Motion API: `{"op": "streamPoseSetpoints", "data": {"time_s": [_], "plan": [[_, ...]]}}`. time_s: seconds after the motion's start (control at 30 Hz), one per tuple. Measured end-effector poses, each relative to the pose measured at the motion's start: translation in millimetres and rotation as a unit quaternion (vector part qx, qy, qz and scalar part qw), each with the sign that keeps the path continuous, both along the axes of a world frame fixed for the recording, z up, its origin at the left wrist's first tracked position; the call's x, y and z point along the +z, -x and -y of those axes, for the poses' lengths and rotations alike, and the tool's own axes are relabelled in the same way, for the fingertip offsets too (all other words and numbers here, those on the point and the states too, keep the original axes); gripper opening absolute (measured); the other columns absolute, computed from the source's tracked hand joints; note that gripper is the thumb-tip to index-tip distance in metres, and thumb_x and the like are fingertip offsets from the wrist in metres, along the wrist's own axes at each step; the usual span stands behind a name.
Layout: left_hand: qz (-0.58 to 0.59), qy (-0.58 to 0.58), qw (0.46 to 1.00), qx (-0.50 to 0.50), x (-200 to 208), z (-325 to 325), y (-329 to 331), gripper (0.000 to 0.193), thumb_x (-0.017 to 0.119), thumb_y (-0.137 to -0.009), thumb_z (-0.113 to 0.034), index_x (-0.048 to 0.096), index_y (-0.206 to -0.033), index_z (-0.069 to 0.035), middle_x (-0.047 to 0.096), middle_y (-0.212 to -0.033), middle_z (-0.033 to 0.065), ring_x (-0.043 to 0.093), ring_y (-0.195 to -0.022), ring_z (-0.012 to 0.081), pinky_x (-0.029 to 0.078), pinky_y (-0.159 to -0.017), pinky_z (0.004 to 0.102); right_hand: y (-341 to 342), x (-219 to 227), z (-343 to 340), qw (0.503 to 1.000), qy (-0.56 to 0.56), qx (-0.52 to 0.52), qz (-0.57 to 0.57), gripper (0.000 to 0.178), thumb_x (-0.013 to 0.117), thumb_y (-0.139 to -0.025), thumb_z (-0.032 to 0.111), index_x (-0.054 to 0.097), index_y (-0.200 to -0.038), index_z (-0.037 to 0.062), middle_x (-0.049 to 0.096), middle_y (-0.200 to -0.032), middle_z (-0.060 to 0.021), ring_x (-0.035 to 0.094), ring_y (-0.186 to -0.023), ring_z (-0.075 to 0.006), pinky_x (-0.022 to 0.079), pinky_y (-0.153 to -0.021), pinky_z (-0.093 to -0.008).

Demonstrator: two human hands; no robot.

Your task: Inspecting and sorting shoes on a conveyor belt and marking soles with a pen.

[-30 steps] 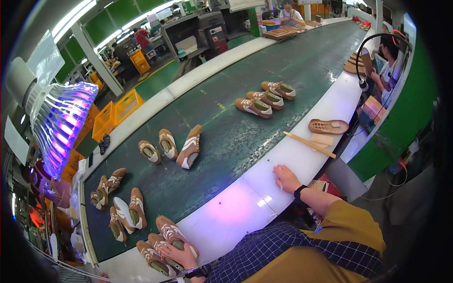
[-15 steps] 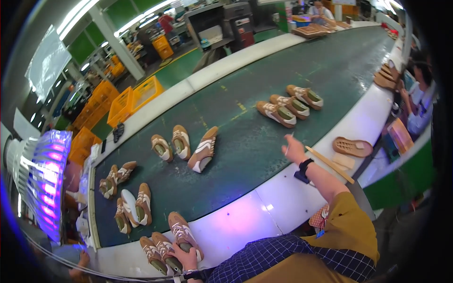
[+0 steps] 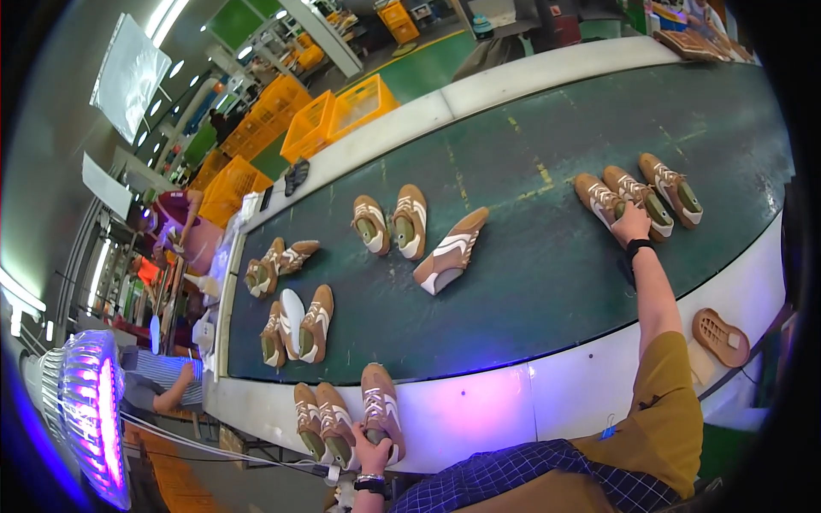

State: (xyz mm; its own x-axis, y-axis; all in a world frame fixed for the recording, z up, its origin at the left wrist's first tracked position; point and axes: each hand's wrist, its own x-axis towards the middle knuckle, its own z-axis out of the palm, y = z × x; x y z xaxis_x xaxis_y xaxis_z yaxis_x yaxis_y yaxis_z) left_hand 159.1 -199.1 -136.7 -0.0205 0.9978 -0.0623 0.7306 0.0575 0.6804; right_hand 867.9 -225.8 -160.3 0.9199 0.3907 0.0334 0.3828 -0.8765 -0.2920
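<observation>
My left hand (image 3: 373, 450) is closed at the heel opening of a brown sneaker (image 3: 379, 398) with white stripes, on the white ledge nearest me. Two matching sneakers (image 3: 323, 419) stand close on its left. Stretched far over the green belt, my right hand (image 3: 631, 224) closes at the heel ends of a row of similar sneakers. It meets the leftmost sneaker (image 3: 598, 195) and the middle sneaker (image 3: 629, 185); its fingertips are partly hidden between them. A third sneaker (image 3: 671, 190) stands just right of these.
More sneakers (image 3: 409, 224) lie in groups on the green belt (image 3: 530, 282), one tipped sideways. A brown sole (image 3: 720, 338) rests on the right ledge. A purple-lit lamp (image 3: 85, 410) hangs at left. Yellow crates (image 3: 342, 115) stand beyond the belt. A person (image 3: 175, 218) works at far left.
My right hand has reached forward and right from above the belt's near edge to the row of sneakers. My left hand stays at the near sneakers. The view has turned, shifting the scene.
</observation>
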Motion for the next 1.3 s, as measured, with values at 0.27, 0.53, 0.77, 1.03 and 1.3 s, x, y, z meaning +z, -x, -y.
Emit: {"op": "streamPoseSetpoints", "data": {"time_s": [0.27,0.53,0.77,1.03,1.3], "plan": [[0.025,0.027,0.999,0.028,-12,1,3,0.070,0.068,-0.058,-0.018,0.037,-0.119,-0.005,0.056,-0.100,0.0174,0.058,-0.091,0.0326,0.046,-0.083,0.0381,-9,-37,6,0.995,-0.057,0.075,0.021,0.038,0.065,-0.073,0.009,0.048,-0.106,0.0040,0.049,-0.119,-0.0193,0.044,-0.116,-0.0402,0.043,-0.092,-0.0484],[-0.007,0.012,1.000,-0.003,-7,-1,1,0.074,0.071,-0.060,-0.026,0.037,-0.121,-0.006,0.060,-0.105,0.0218,0.060,-0.096,0.0383,0.047,-0.084,0.0420,39,-74,17,0.983,-0.166,0.011,-0.073,0.060,0.076,-0.059,0.018,0.047,-0.109,0.0035,0.062,-0.103,-0.0242,0.059,-0.098,-0.0406,0.048,-0.083,-0.0446],[-0.010,0.015,1.000,-0.012,-6,7,11,0.070,0.071,-0.063,-0.029,0.040,-0.121,-0.005,0.060,-0.106,0.0215,0.060,-0.097,0.0386,0.047,-0.084,0.0427,74,-45,46,0.884,-0.346,0.062,-0.307,0.036,0.072,-0.058,0.010,0.060,-0.089,-0.0050,0.065,-0.086,-0.0172,0.066,-0.077,-0.0278,0.051,-0.066,-0.0397],[0.035,0.008,0.999,-0.022,-3,20,11,0.068,0.071,-0.064,-0.030,0.043,-0.119,-0.003,0.059,-0.108,0.0219,0.058,-0.102,0.0368,0.046,-0.087,0.0423,229,11,154,0.834,-0.340,0.139,-0.412,0.031,0.070,-0.057,0.007,0.051,-0.082,0.0034,0.058,-0.071,-0.0092,0.061,-0.066,-0.0256,0.049,-0.058,-0.0389],[0.058,-0.056,0.996,-0.043,-1,1,9,0.062,0.071,-0.065,-0.022,0.043,-0.114,0.004,0.057,-0.105,0.0243,0.055,-0.100,0.0395,0.045,-0.088,0.0434,388,34,182,0.963,-0.093,0.195,-0.159,0.070,0.080,-0.048,0.024,0.055,-0.106,-0.0053,0.064,-0.091,-0.0215,0.064,-0.080,-0.0330,0.051,-0.071,-0.0388]]}}
